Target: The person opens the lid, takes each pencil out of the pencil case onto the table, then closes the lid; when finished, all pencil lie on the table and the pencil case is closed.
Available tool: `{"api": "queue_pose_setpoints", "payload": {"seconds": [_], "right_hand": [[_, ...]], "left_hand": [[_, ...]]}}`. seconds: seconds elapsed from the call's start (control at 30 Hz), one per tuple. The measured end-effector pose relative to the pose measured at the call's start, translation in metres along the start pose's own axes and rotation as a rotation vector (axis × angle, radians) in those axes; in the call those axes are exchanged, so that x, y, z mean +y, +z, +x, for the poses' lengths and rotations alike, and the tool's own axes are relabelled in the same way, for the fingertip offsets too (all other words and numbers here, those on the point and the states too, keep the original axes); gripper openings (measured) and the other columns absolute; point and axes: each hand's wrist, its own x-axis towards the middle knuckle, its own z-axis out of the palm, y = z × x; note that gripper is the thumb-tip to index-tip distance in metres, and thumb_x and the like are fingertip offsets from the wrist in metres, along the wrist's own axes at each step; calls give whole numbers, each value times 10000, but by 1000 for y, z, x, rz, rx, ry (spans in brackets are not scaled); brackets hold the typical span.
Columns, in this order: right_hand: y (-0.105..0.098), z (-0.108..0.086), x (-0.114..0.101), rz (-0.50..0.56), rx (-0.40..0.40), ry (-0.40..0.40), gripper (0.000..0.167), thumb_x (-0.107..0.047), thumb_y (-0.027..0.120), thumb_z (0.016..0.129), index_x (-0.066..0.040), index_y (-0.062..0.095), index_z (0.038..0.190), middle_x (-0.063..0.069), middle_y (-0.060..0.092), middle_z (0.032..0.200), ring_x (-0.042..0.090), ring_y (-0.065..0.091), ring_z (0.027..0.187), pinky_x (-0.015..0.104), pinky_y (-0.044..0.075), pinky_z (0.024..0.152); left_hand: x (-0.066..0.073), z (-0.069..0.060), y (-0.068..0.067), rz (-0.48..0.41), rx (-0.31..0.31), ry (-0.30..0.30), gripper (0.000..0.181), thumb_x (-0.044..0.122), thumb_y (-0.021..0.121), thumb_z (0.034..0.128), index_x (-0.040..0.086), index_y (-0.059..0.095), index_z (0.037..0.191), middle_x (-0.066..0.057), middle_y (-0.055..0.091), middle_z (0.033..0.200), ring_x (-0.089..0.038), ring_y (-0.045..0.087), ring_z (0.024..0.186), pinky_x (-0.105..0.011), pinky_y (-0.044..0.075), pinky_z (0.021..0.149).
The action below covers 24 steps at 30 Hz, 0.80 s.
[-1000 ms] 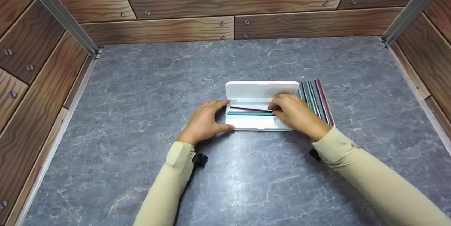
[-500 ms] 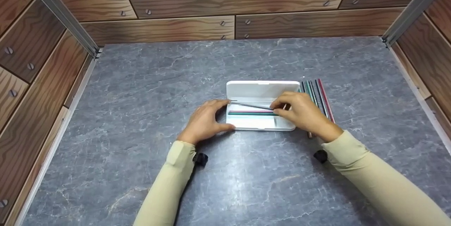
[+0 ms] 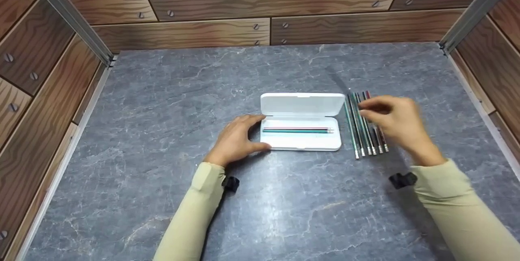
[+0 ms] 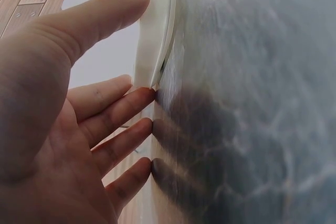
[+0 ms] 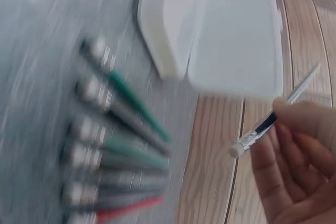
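A white pencil case [image 3: 300, 143] lies on the table with its lid [image 3: 302, 104] raised. Pencils [image 3: 296, 130] with metal-capped ends lie lengthwise inside, one of them green. My left hand [image 3: 237, 139] holds the case's left end, thumb at the front corner and fingers at the back corner. To the right of the case, my right hand [image 3: 398, 120] is in the air over a row of pencils. It pinches a dark pencil [image 5: 265, 124] with a white eraser between thumb and fingers. In the head view that pencil is a blurred streak pointing to the back left.
Several pencils [image 3: 357, 131] lie side by side just right of the case, green, dark and red, eraser ends toward me. The grey marbled table [image 3: 183, 86] is bounded by wood-patterned walls [image 3: 203, 1] at the back and sides.
My right hand has lifted the dark pencil out of the case and carried it right, above the row of pencils. My left hand stays at the case's left end.
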Motion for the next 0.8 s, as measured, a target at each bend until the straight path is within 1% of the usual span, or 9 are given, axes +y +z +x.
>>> {"api": "queue_pose_setpoints", "payload": {"seconds": [0.07, 0.17, 0.3, 0.43, 0.47, 0.53, 0.7, 0.77, 0.8], "right_hand": [[-8, -2, 12, -39, 36, 49, 231, -78, 879, 955, 20, 844, 1162, 291, 831, 1121, -182, 610, 755, 21, 509, 696], [-15, -8, 29, -119, 63, 116, 247, -122, 895, 950, 24, 849, 1145, 293, 831, 1107, -196, 559, 716, 28, 465, 660], [-18, -15, 46, -182, 45, 215, 261, -156, 894, 949, 26, 854, 1130, 249, 850, 1043, -164, 549, 681, 77, 440, 620], [-19, -16, 56, -165, -3, 313, 281, -135, 869, 958, 71, 835, 1145, 199, 858, 937, -86, 620, 628, 143, 495, 553], [-19, -15, 58, -163, -17, 328, 286, -128, 867, 958, 82, 829, 1148, 192, 858, 926, -66, 636, 622, 156, 507, 542], [-19, -14, 60, -157, -45, 350, 296, -120, 867, 958, 97, 822, 1154, 200, 857, 930, -37, 664, 618, 170, 525, 535], [-19, -12, 64, -156, -96, 377, 313, -127, 875, 956, 106, 818, 1158, 224, 856, 981, -29, 680, 632, 162, 539, 554], [-19, -12, 65, -153, -105, 383, 309, -127, 871, 958, 101, 819, 1160, 221, 857, 990, -37, 680, 637, 151, 546, 562], [-19, -12, 65, -151, -108, 384, 309, -128, 869, 959, 100, 820, 1161, 220, 858, 991, -44, 681, 634, 144, 548, 565]], "left_hand": [[1, 0, -1, 0, -3, -8, 874, 436, 963, 878, 164, 598, 1624, -104, 636, 1633, -348, 542, 1565, -572, 411, 1337], [3, -1, -2, 1, -6, -12, 873, 433, 966, 878, 171, 597, 1625, -99, 634, 1637, -345, 540, 1569, -561, 400, 1347], [2, 0, -1, 3, -7, -10, 873, 440, 964, 881, 174, 595, 1627, -98, 633, 1639, -343, 545, 1565, -559, 402, 1346], [-1, 0, 0, -3, -6, -8, 879, 430, 965, 879, 162, 592, 1629, -112, 626, 1644, -355, 543, 1566, -571, 395, 1349], [-2, 0, 1, -8, -6, -6, 880, 427, 965, 878, 158, 591, 1628, -118, 624, 1645, -360, 541, 1567, -577, 391, 1351], [-10, 3, 6, 5, 15, 11, 863, 459, 955, 883, 165, 605, 1615, -122, 637, 1627, -365, 559, 1545, -582, 416, 1328], [-14, 5, 9, 12, 32, 36, 864, 491, 958, 866, 186, 621, 1601, -111, 661, 1596, -362, 584, 1514, -593, 446, 1296], [-7, 2, 4, -10, 15, 25, 879, 459, 968, 859, 175, 612, 1611, -113, 654, 1606, -362, 570, 1532, -600, 424, 1316], [-6, 1, 3, -10, 16, 25, 879, 456, 969, 858, 175, 612, 1611, -108, 657, 1602, -358, 571, 1532, -597, 425, 1315]]}}
